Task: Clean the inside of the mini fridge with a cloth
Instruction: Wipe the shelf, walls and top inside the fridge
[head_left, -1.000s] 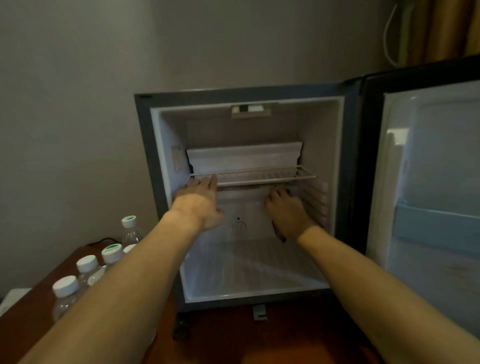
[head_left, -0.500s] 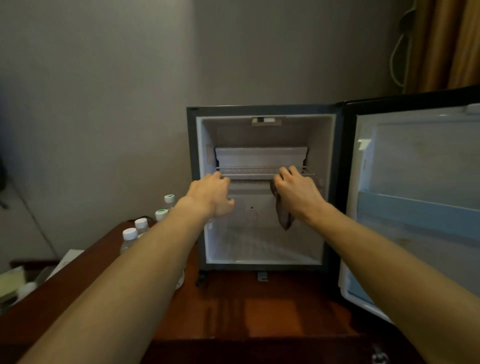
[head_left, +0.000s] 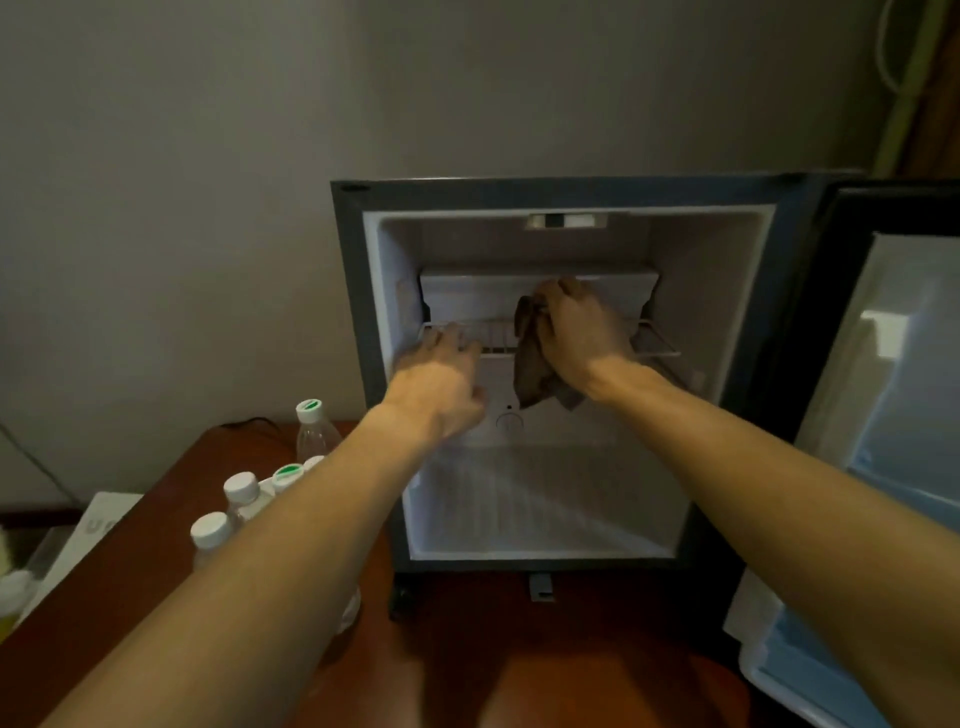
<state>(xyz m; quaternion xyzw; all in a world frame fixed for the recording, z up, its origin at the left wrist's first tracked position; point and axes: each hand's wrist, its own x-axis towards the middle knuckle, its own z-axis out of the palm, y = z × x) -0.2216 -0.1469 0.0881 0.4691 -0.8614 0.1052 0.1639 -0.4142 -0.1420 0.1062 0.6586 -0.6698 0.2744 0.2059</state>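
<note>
The mini fridge (head_left: 727, 312) stands open on a wooden cabinet top, white inside, with a wire shelf (head_left: 657, 343) across its upper half and a white cooling plate (head_left: 467, 296) behind it. My right hand (head_left: 582, 332) grips a brown cloth (head_left: 530, 364) and holds it against the cooling plate just above the shelf, with the cloth's tail hanging down. My left hand (head_left: 441, 384) rests on the shelf's front left edge, its fingers curled over the wire.
The fridge door (head_left: 893, 415) hangs open at the right with a blue shelf in it. Several capped water bottles (head_left: 244, 493) stand left of the fridge on the wooden top (head_left: 519, 649). A grey wall is behind, and a curtain at the top right.
My right hand has lifted the cloth from below the shelf up onto the cooling plate. My left hand stays at the shelf's left front edge. The view has moved closer to the fridge.
</note>
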